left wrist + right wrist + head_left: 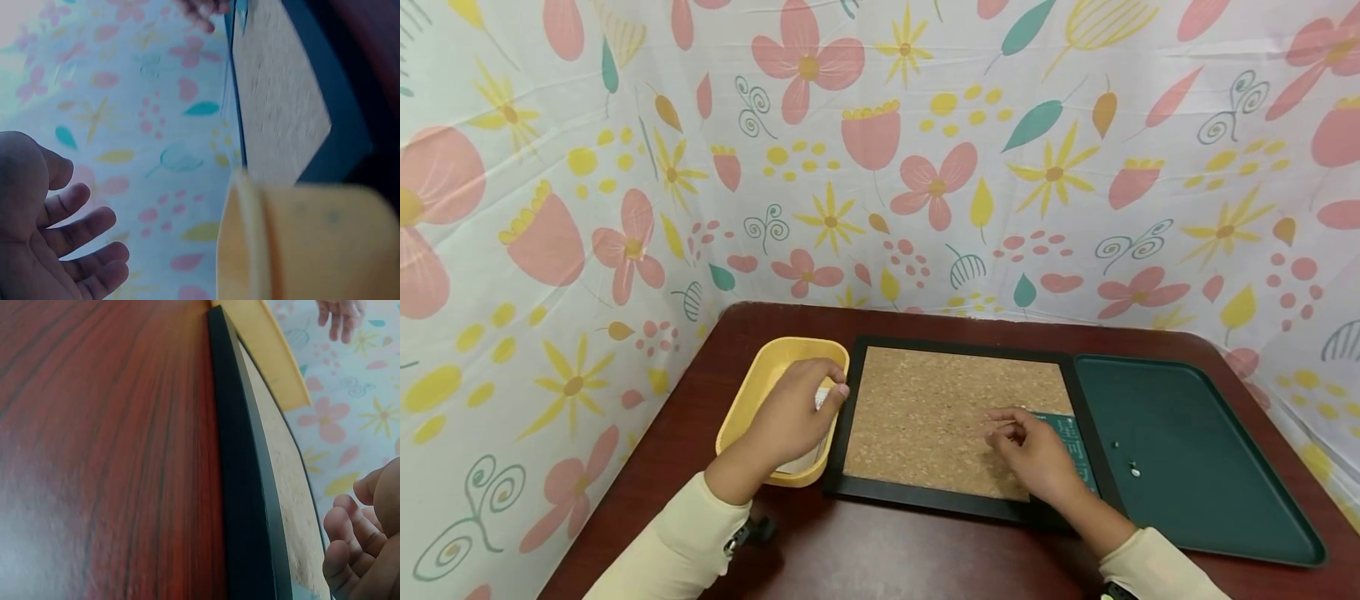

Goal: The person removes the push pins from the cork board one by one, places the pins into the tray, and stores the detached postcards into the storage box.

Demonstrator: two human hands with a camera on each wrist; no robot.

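My left hand (801, 408) hovers over a yellow plastic bin (730, 421), its fingers loosely bent and nothing visible in them. White paper-like pieces (805, 461) lie inside the bin, partly hidden by that hand. In the left wrist view the fingers (87, 231) hang beside the bin's rim. My right hand (1033, 450) is over a black-framed cork board (940, 408), fingers loosely curled. No object shows between those fingers (353, 531) in the right wrist view. A green card with pale lettering (1067, 433) lies on the board's right side, partly behind this hand.
A dark green tray (1210, 450) stands right of the board, with a few small pins (1134, 469) on it. All of it sits on a reddish-brown wooden table (880, 542). A flower-patterned cloth (880, 208) hangs behind and at the sides.
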